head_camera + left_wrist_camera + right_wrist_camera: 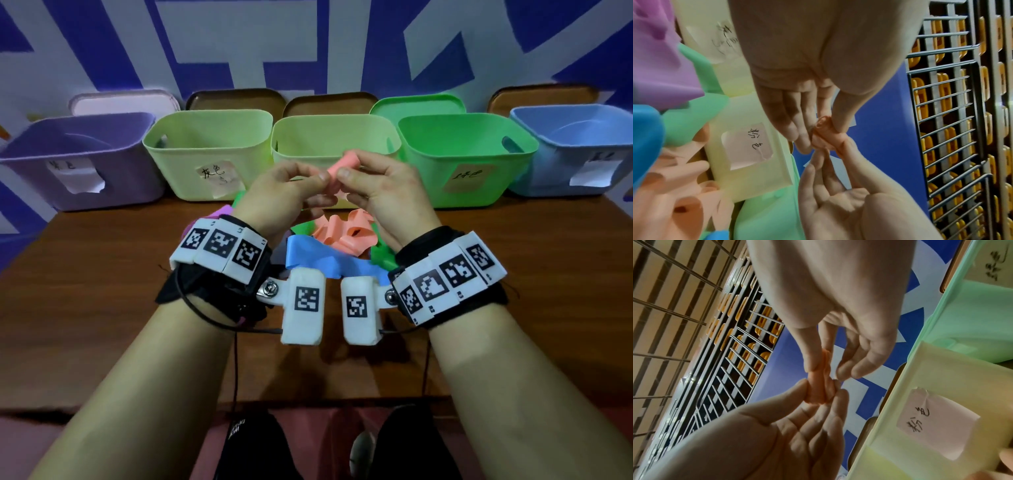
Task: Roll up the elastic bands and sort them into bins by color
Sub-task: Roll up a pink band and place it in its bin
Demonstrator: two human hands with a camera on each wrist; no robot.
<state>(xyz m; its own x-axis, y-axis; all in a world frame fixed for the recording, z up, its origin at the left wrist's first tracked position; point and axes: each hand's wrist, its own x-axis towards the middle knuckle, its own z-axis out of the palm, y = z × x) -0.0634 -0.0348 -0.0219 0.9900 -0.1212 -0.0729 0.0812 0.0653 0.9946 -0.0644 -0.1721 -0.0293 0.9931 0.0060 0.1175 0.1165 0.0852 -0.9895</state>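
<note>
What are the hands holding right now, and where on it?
A rolled pink band. The left hand pinches one end of the roll between thumb and fingertips, the right hand pinches the other end, above the table.

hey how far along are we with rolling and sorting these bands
Early, by the look of it. Nothing shows as sorted: the bins visible inside look bare, though some interiors are hidden. In hand: the left hand and right hand pinch a pink band, mostly rolled, above the middle bin. Left: a loose pile of pink, blue, green and purple bands on the table.
</note>
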